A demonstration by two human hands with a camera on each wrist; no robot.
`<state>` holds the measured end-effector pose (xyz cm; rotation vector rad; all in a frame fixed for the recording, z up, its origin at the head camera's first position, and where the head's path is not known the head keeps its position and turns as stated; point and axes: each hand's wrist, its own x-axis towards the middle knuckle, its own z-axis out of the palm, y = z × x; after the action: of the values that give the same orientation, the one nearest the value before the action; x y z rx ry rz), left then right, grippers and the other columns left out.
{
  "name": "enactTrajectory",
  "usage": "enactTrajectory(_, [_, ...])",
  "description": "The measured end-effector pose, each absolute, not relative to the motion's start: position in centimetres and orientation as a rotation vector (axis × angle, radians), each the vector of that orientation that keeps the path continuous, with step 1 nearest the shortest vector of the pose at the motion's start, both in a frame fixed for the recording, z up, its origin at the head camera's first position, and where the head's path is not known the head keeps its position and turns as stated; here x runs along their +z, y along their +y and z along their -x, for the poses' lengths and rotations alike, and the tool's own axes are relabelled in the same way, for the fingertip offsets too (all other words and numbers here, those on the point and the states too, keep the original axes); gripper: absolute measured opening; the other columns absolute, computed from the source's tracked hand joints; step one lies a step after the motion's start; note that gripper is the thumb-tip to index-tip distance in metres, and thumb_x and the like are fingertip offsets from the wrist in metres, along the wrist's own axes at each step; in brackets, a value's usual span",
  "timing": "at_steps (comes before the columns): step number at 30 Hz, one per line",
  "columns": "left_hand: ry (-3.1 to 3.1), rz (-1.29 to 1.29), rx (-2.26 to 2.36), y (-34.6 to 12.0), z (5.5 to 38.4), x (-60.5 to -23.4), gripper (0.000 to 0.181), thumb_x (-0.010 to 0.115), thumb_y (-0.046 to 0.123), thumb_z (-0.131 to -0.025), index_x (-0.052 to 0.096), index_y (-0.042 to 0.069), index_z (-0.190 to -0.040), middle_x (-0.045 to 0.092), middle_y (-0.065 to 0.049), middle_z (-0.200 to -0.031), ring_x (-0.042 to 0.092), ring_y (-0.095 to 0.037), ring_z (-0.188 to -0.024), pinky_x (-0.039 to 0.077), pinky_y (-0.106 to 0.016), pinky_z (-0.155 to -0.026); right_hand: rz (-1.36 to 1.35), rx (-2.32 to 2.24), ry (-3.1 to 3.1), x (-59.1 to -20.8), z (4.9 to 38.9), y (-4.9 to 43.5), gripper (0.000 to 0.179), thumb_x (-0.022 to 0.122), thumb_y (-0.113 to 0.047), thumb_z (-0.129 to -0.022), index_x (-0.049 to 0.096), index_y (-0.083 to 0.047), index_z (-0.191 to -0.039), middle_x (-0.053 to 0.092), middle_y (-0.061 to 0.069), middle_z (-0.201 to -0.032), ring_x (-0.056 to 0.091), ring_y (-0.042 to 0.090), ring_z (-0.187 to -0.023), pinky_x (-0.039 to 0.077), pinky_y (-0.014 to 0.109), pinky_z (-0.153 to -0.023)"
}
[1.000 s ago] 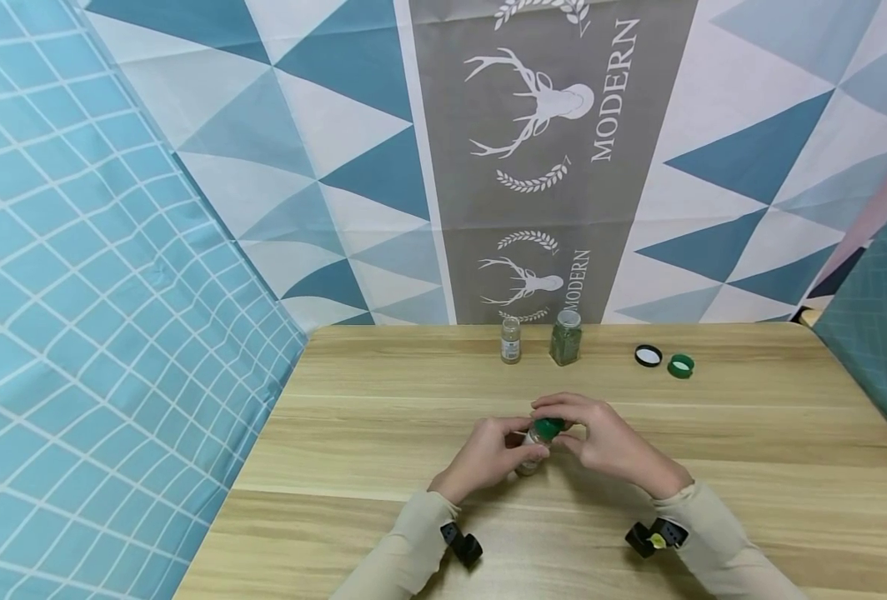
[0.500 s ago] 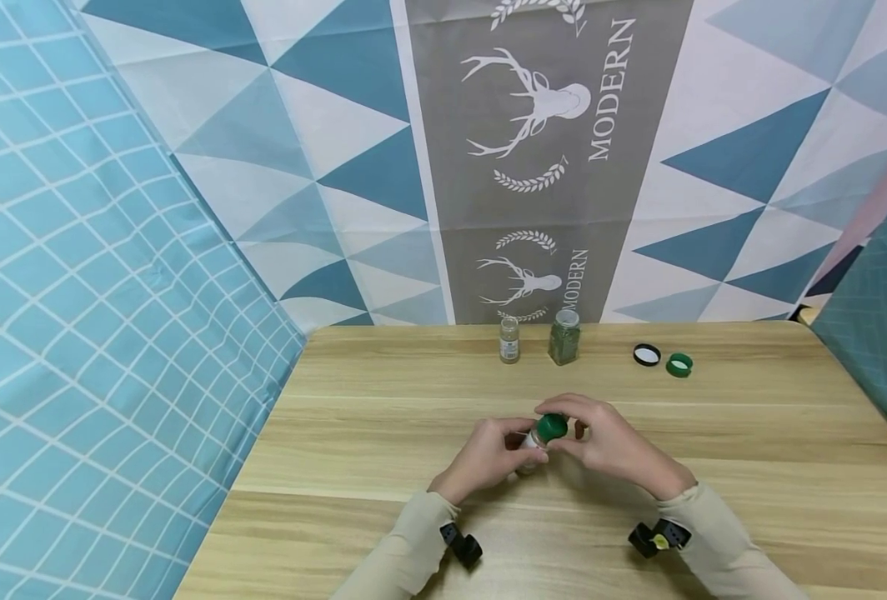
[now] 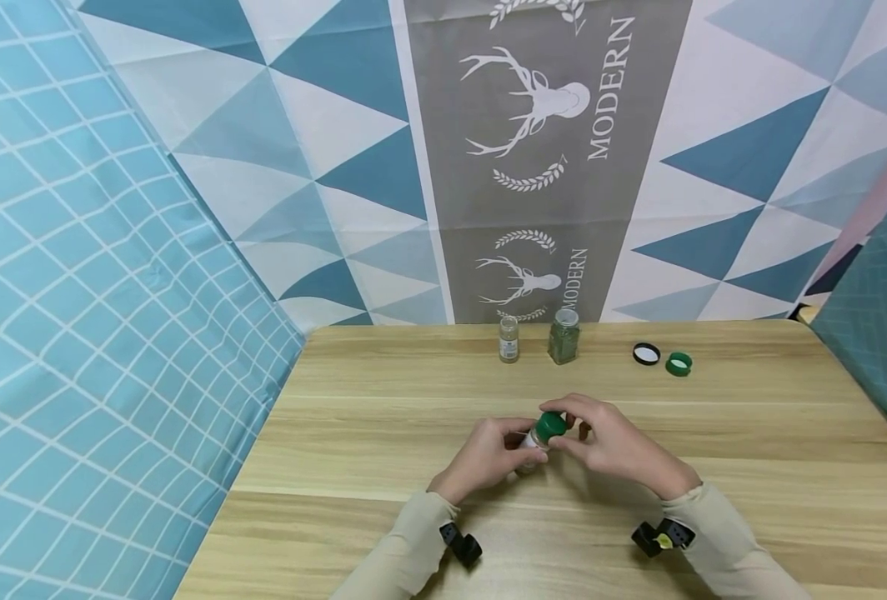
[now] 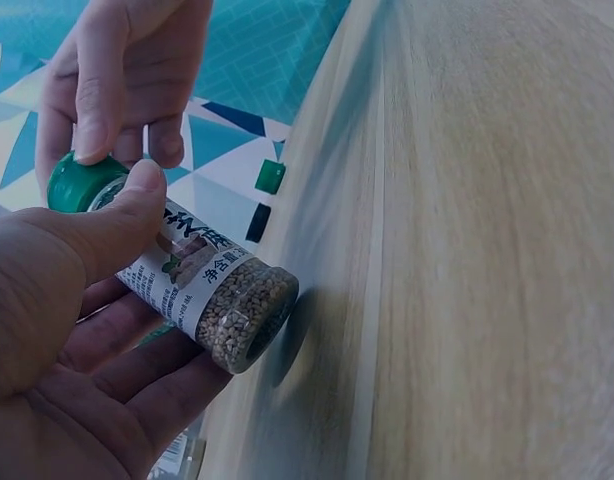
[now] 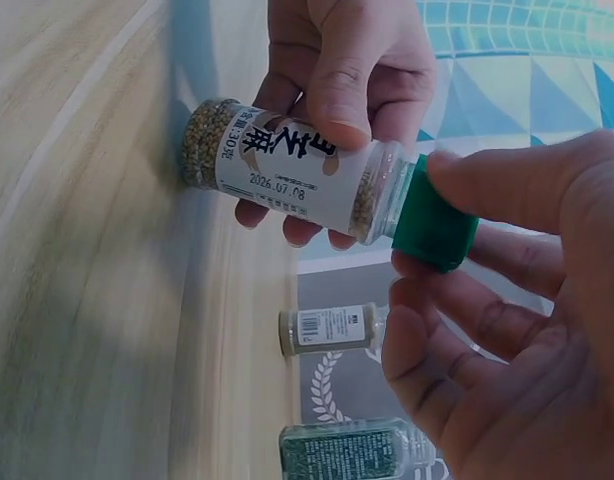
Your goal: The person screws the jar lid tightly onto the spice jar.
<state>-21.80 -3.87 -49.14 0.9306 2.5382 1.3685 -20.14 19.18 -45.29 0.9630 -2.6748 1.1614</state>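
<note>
Pinching the cap (image 5: 433, 218) on the jar (image 5: 302, 170), the right fingers (image 5: 522, 180) could spill seeds (image 5: 201, 148) if the left fingers (image 5: 339, 108), gripping the jar, slip.

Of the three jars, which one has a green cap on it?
The seed jar in the left hand; the right hand pinches its green cap. The slim jar and the green-filled jar, both farther back, show bare necks.

Left forearm (image 3: 402, 546) and right forearm (image 3: 724, 542) lean inward; the left grip (image 3: 486, 454) clasps with thumb (image 4: 137, 208) and fingers (image 4: 177, 395), the right grip (image 3: 604, 437) pinches nearby.
</note>
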Motion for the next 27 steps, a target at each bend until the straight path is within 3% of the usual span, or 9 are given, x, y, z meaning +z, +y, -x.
enactTrajectory(6, [2.537, -0.924, 1.359, -3.84, 21.85, -49.17, 0.04, 0.08, 0.03, -0.091, 0.074, 0.013, -0.126, 0.078, 0.001, -0.114, 0.067, 0.005, -0.092, 0.056, -0.013, -0.079, -0.884, 1.19, -2.714, -45.5, 20.2, 19.29, 0.042, 0.079, -0.025, -0.093, 0.067, -0.007, -0.129, 0.071, 0.002, -0.114, 0.061, 0.008, -0.089, 0.059, 0.024, -0.071])
enactTrajectory(10, [2.53, -0.916, 1.363, -3.86, 21.89, -49.19, 0.04, 0.08, 0.029, -0.091, 0.074, 0.013, -0.127, 0.078, 0.001, -0.114, 0.068, 0.004, -0.092, 0.057, -0.013, -0.079, -0.874, 1.178, -2.737, -45.46, 20.23, 19.5, 0.047, 0.079, -0.03, -0.093, 0.066, -0.007, -0.131, 0.07, 0.003, -0.115, 0.063, 0.014, -0.091, 0.06, 0.025, -0.072])
enactTrajectory(15, [2.523, -0.922, 1.368, -3.93, 21.94, -49.24, 0.04, 0.079, 0.03, -0.092, 0.073, 0.013, -0.128, 0.077, 0.0, -0.115, 0.069, 0.002, -0.093, 0.057, -0.013, -0.079, -0.883, 1.161, -2.743, -45.27, 20.19, 19.67, 0.063, 0.078, -0.035, -0.093, 0.055, -0.011, -0.146, 0.062, 0.01, -0.141, 0.063, 0.029, -0.119, 0.062, 0.037, -0.088])
enactTrajectory(19, [2.515, -0.924, 1.377, -3.94, 22.0, -49.29, 0.039, 0.079, 0.029, -0.092, 0.074, 0.014, -0.127, 0.078, 0.001, -0.114, 0.068, 0.002, -0.093, 0.057, -0.013, -0.08, -0.96, 1.175, -2.707, -45.04, 20.15, 19.37, 0.066, 0.079, -0.026, -0.093, 0.05, -0.014, -0.151, 0.053, 0.012, -0.153, 0.052, 0.034, -0.139, 0.052, 0.052, -0.107])
enactTrajectory(23, [2.489, -0.924, 1.399, -3.93, 22.07, -49.25, 0.034, 0.079, 0.026, -0.092, 0.075, 0.015, -0.123, 0.078, 0.001, -0.109, 0.068, 0.003, -0.09, 0.057, -0.014, -0.078, -1.042, 1.189, -2.648, -44.89, 20.1, 18.92, 0.064, 0.079, -0.009, -0.089, 0.054, -0.011, -0.148, 0.056, 0.01, -0.151, 0.051, 0.033, -0.14, 0.044, 0.056, -0.114])
enactTrajectory(27, [2.473, -0.921, 1.411, -3.91, 22.1, -49.15, 0.032, 0.079, 0.025, -0.092, 0.075, 0.014, -0.122, 0.078, 0.0, -0.109, 0.069, 0.003, -0.091, 0.057, -0.014, -0.078, -1.046, 1.197, -2.636, -44.88, 20.02, 18.76, 0.06, 0.075, 0.003, -0.088, 0.059, -0.012, -0.143, 0.061, 0.006, -0.145, 0.056, 0.03, -0.136, 0.047, 0.053, -0.112])
